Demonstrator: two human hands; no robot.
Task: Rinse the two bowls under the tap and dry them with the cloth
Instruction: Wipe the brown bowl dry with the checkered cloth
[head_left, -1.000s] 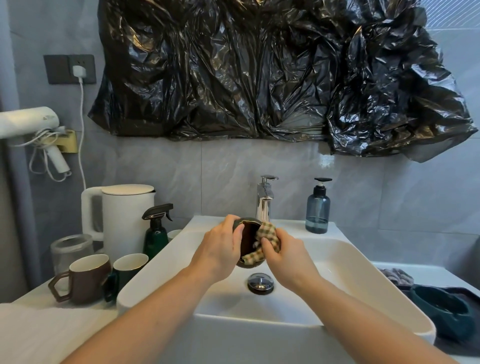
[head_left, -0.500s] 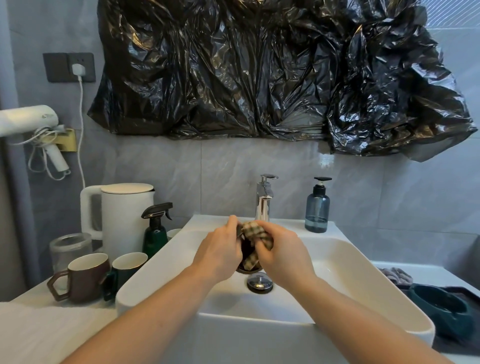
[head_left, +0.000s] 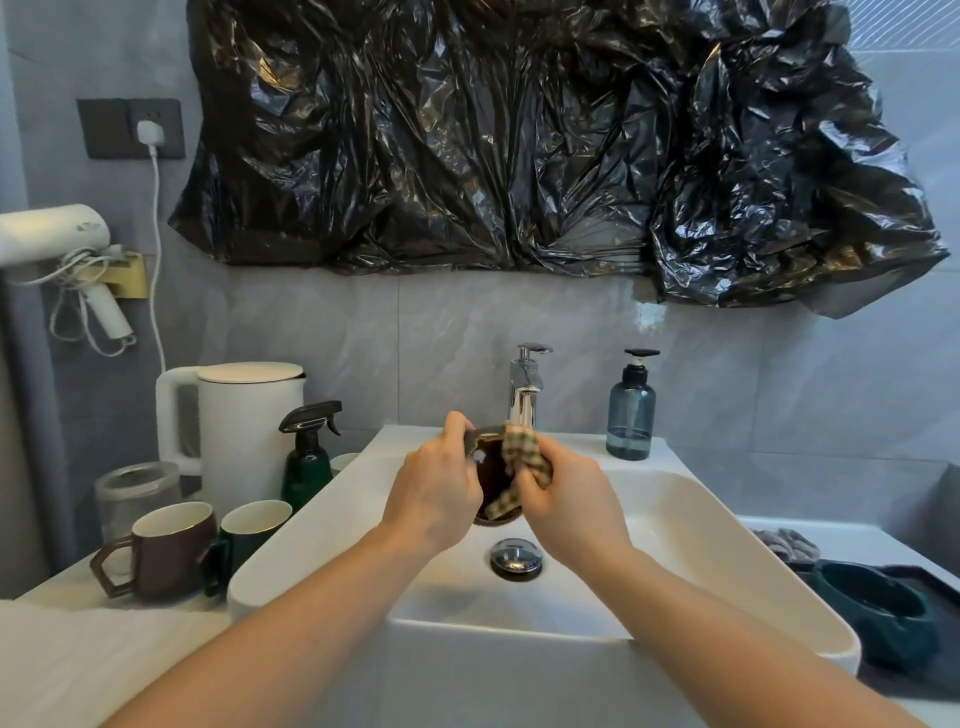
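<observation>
Over the white sink (head_left: 717, 551), my left hand (head_left: 436, 493) grips a small dark brown bowl (head_left: 491, 475) by its rim, tilted on its side just below the chrome tap (head_left: 524, 395). My right hand (head_left: 569, 501) holds a green-and-beige checked cloth (head_left: 522, 457) pressed into the bowl's inside. No water runs from the tap. A second bowl, dark green (head_left: 878, 605), sits on a dark tray (head_left: 930, 680) at the right of the sink.
Left of the sink stand a brown mug (head_left: 161, 551), a green mug (head_left: 249, 535), a green spray bottle (head_left: 307, 457), a white kettle (head_left: 239, 421) and a glass jar (head_left: 132, 493). A blue soap dispenser (head_left: 631, 410) stands behind the basin. The drain plug (head_left: 516, 556) lies below my hands.
The bowl has been turned in my left hand while my right hand moved the cloth up and around inside it; both hands rose slightly toward the tap.
</observation>
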